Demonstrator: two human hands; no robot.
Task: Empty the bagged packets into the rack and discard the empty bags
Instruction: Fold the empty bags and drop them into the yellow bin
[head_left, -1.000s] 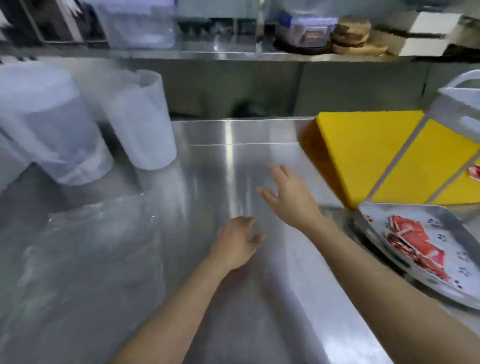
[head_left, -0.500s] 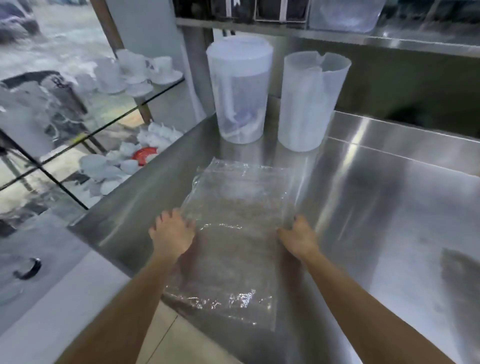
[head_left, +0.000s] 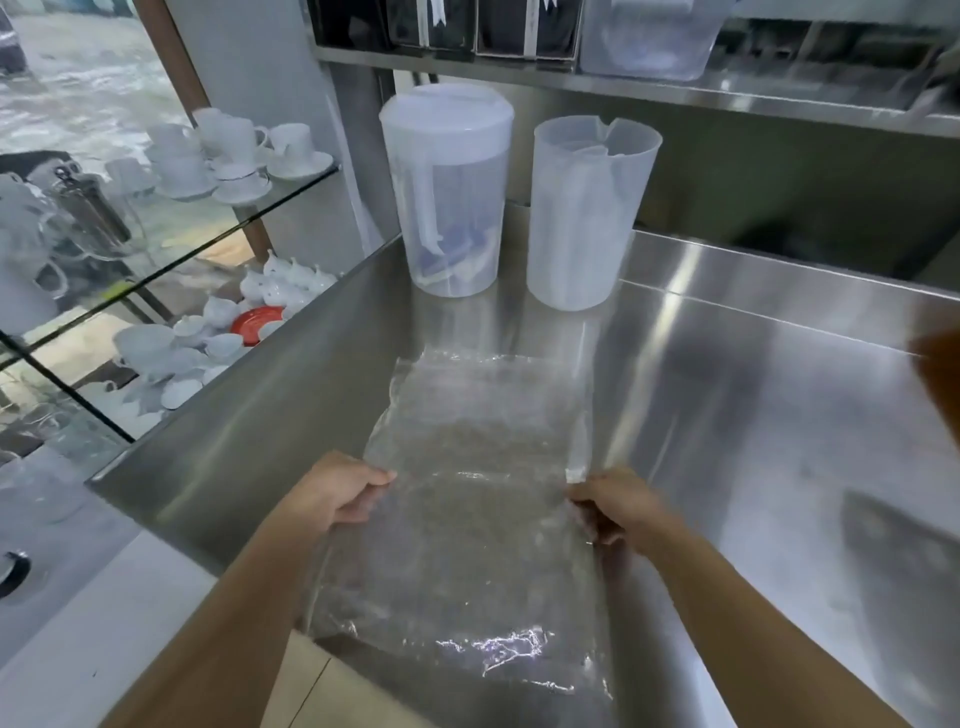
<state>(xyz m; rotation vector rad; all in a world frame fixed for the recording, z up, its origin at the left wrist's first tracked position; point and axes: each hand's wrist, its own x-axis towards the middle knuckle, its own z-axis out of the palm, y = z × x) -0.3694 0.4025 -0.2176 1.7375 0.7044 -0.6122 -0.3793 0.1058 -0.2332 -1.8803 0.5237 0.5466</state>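
Observation:
An empty clear plastic bag (head_left: 478, 499) lies flat on the steel counter (head_left: 753, 415), its near end hanging over the counter's front edge. My left hand (head_left: 337, 491) pinches the bag's left edge between thumb and fingers. My right hand (head_left: 613, 506) grips its right edge, fingers curled over the plastic. No packets and no rack are in view.
Two translucent plastic pitchers stand at the back of the counter, one lidded (head_left: 447, 192) and one without a lid (head_left: 589, 210). To the left, glass shelves (head_left: 208, 244) hold white cups and saucers. A steel shelf (head_left: 675, 83) runs overhead.
My view swung left from the yellow boards to the bag. Both hands went from lying flat beside the bag to closing on its left and right edges.

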